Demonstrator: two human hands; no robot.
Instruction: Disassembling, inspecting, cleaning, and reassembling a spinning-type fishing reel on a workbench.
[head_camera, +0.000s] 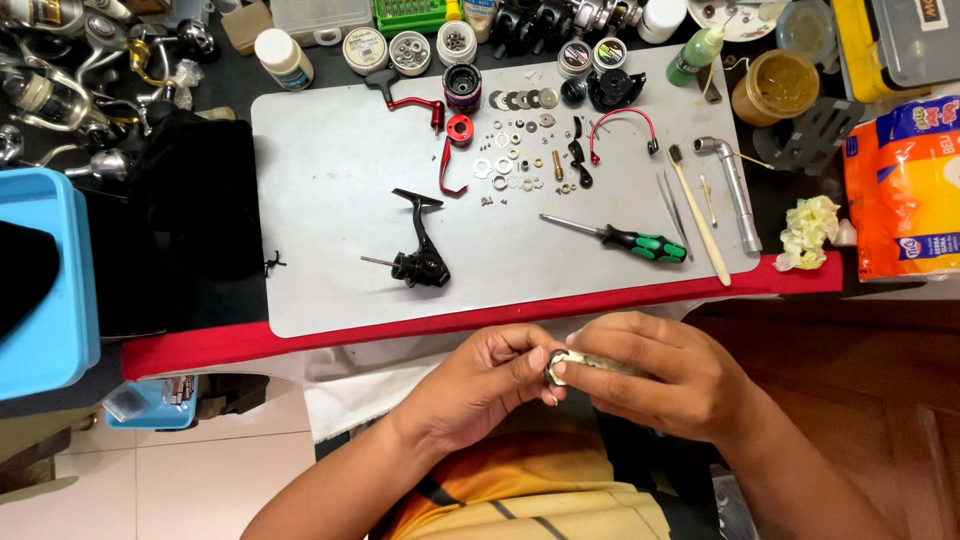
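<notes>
A small silver reel part (560, 366) was pinched between the fingers of the left hand (480, 385) and right hand (655, 375), below the bench (330, 190) edge (the screwdriver (625, 239) lay apart).

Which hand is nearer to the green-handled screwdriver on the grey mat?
Right. The right hand sits just below the screwdriver, past the mat's red edge, pinching a small metal part. The left hand holds the same part but lies farther left.
</notes>
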